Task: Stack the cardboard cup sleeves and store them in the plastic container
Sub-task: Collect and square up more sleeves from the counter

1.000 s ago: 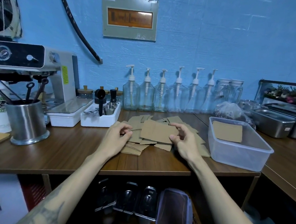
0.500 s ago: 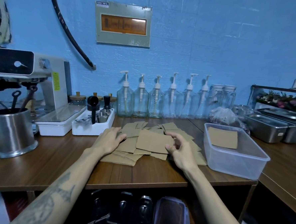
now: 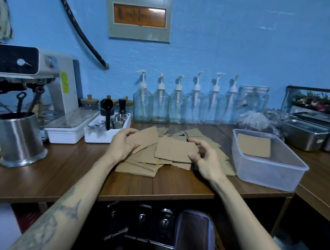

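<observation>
Gathering step. Your left hand (image 3: 123,144) pinches one sleeve (image 3: 145,138) at its left end, thumb curled over it. Your right hand (image 3: 204,159) grips another sleeve (image 3: 175,150) by its right edge, fingers curled round.

The loose pile (image 3: 150,163) lies mid-counter under both hands. The container (image 3: 269,168) sits just right of the pile, open, with one sleeve inside (image 3: 253,145).

Next move likely calls for squaring the two held sleeves together, then collecting more.

The counter's (image 3: 60,176) near edge is close to the pile's front. White tray (image 3: 105,132) crowds the left; bottles (image 3: 178,106) stand far behind. Room to move is rightward, over the container.
</observation>
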Action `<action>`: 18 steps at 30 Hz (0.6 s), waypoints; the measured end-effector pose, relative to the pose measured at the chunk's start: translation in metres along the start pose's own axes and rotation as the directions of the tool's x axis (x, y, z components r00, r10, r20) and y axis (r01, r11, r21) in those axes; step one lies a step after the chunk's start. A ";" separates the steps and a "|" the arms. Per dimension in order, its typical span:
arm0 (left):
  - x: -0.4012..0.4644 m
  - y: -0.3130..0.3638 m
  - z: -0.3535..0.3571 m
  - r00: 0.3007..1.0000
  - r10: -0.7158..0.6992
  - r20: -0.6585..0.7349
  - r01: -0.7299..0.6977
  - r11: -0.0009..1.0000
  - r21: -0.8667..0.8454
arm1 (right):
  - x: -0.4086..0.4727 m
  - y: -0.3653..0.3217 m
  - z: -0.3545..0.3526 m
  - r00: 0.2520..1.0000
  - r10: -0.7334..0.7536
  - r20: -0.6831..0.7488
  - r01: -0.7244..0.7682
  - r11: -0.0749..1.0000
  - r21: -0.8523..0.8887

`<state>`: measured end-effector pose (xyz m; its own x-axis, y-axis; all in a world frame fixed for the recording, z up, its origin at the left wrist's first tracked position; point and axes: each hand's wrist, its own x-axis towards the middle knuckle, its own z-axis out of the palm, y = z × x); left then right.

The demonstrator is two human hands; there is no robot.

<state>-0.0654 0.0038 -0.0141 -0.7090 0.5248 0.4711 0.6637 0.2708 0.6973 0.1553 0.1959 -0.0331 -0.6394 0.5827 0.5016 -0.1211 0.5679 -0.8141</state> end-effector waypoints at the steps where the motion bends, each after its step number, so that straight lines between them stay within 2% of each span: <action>1: -0.002 0.001 -0.001 1.000 -0.020 0.002 0.020 0.999 -0.040 | 0.000 0.001 0.000 1.000 0.000 -0.001 0.000 1.000 -0.002; 4: -0.009 0.009 -0.005 0.997 -0.063 -0.052 0.051 0.979 -0.199 | 0.001 0.002 0.000 1.000 0.006 0.004 -0.006 1.000 -0.004; 7: -0.019 0.019 -0.011 0.975 -0.164 -0.150 0.072 0.872 -0.484 | 0.001 0.003 0.001 1.000 0.022 0.008 -0.022 1.000 -0.003; 9: -0.028 0.030 -0.016 0.957 -0.207 -0.204 0.057 0.822 -0.566 | 0.002 0.004 0.001 1.000 0.021 0.006 -0.021 1.000 0.003; 12: -0.040 0.047 -0.020 0.946 -0.229 -0.229 -0.014 0.678 -0.735 | 0.002 0.004 0.001 1.000 0.019 0.006 -0.019 1.000 0.005; 13: -0.043 0.052 -0.021 0.945 -0.232 -0.232 -0.023 0.659 -0.752 | 0.001 0.003 0.001 1.000 0.017 0.008 -0.017 1.000 0.007; 15: -0.048 0.059 -0.018 0.955 -0.195 -0.224 -0.023 0.703 -0.710 | 0.001 0.001 0.001 1.000 0.013 0.012 -0.014 1.000 0.015; 18: -0.052 0.065 -0.006 0.988 0.000 -0.154 -0.082 0.848 -0.524 | -0.001 -0.005 0.001 0.999 0.013 0.031 -0.014 0.999 0.052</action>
<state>0.0127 -0.0111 0.0101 -0.7371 0.3945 0.5487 0.4958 -0.2361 0.8357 0.1562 0.1918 -0.0300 -0.6644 0.5714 0.4817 -0.1510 0.5287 -0.8353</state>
